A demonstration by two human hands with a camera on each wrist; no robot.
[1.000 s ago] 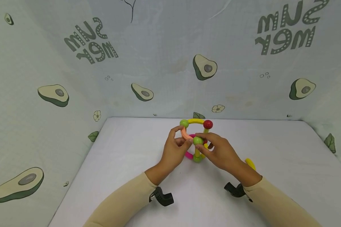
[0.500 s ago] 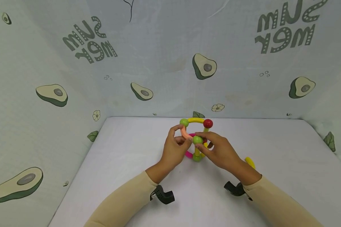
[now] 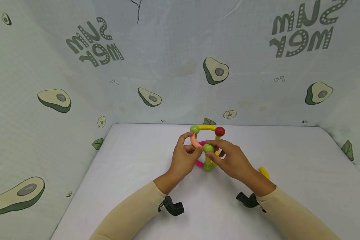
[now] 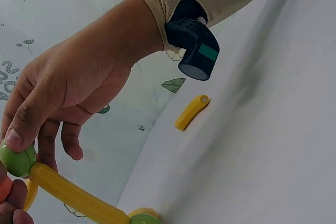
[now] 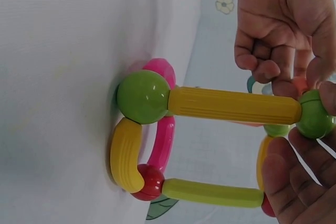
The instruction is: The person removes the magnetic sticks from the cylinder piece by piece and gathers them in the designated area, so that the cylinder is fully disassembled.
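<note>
A frame of magnetic sticks and balls stands on the white table. My left hand (image 3: 184,158) pinches a curved orange stick (image 3: 195,141), whose near end meets a green ball (image 3: 208,148) at the frame's top front corner. Thumb and fingers of my right hand (image 3: 234,161) grip that ball. Below it, an upright yellow stick (image 5: 236,106) runs down to a lower green ball (image 5: 143,97). The far top edge has another green ball (image 3: 194,129), a curved yellow stick (image 3: 207,127) and a red ball (image 3: 220,131). Curved magenta sticks (image 5: 164,142) form part of the base.
A loose yellow stick (image 4: 192,113) lies on the table beside my right forearm, partly hidden by it in the head view. Behind the table (image 3: 132,150) hangs a cloth backdrop (image 3: 180,76) printed with avocados. Each wrist carries a black camera (image 3: 173,206).
</note>
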